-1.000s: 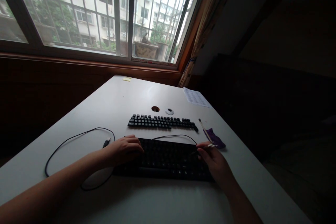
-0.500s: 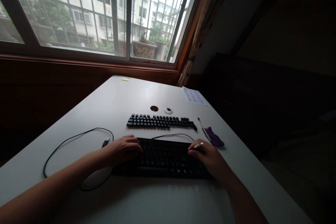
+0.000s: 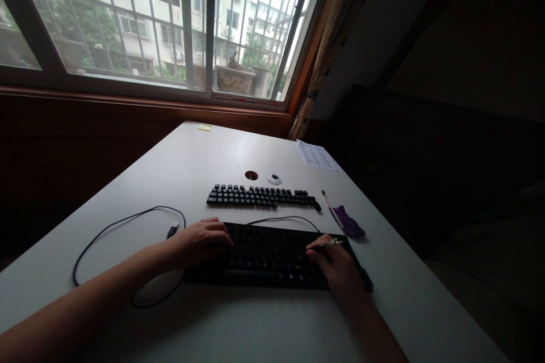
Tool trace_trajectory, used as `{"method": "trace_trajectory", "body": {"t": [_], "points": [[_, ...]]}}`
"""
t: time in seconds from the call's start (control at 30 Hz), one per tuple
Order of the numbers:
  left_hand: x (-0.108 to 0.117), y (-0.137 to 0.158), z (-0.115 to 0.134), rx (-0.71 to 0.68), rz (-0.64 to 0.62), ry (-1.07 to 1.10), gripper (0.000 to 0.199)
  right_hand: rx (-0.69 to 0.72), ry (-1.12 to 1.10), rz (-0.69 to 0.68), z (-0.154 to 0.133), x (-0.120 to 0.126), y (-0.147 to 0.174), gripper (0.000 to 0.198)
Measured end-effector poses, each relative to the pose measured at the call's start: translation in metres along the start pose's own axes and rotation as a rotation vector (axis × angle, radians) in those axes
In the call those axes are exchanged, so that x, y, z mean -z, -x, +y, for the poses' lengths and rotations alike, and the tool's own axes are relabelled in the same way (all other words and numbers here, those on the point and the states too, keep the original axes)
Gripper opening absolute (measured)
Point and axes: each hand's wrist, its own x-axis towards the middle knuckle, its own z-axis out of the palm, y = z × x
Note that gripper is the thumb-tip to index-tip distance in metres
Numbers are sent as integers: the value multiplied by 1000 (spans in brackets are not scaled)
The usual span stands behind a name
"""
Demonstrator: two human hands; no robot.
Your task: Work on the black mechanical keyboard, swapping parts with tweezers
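A black keyboard (image 3: 264, 249) lies flat on the white desk in front of me. My left hand (image 3: 208, 241) is over its left end, fingers curled down onto it and holding it. Above the right part of the keys, my right hand (image 3: 334, 264) is closed in a pinch. A small shiny metal tool (image 3: 334, 243) sticks out from between its fingers; its exact kind and its tip are hidden. Behind the keyboard, loose black keycaps (image 3: 259, 197) are laid out in rows, like a keyboard layout.
A black USB cable (image 3: 110, 224) loops at the left, its plug near my left wrist. To the right, a thin brush-like stick (image 3: 332, 210) lies on a purple cloth (image 3: 351, 224). Farther back are a cable hole (image 3: 251, 176), its white cover (image 3: 274, 179), and a printed sheet (image 3: 317, 154).
My right hand has turned and its wrist shifted left, uncovering the keyboard's right end. The metal tool in it now points more to the right. The left hand stays in place.
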Motion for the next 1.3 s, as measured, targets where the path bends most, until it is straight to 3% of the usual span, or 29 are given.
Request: {"method": "trace_trajectory", "body": {"t": [0.1, 0.17, 0.37, 0.5, 0.7, 1.3], "points": [[0, 0, 0, 6, 3, 11, 16, -74, -87, 121, 7, 0, 4, 17], [0, 1, 0, 13, 6, 14, 15, -123, -112, 131, 7, 0, 4, 20], [0, 0, 0, 11, 3, 9, 16, -236, 42, 157, 3, -1, 5, 31], [0, 0, 0, 11, 14, 15, 15, -365, 13, 166, -4, -3, 11, 41], [0, 0, 0, 6, 9, 16, 16, -457, 42, 323, -13, -7, 13, 46], [-4, -1, 2, 19, 36, -24, 17, -544, -90, 251, -18, -13, 10, 43]]}}
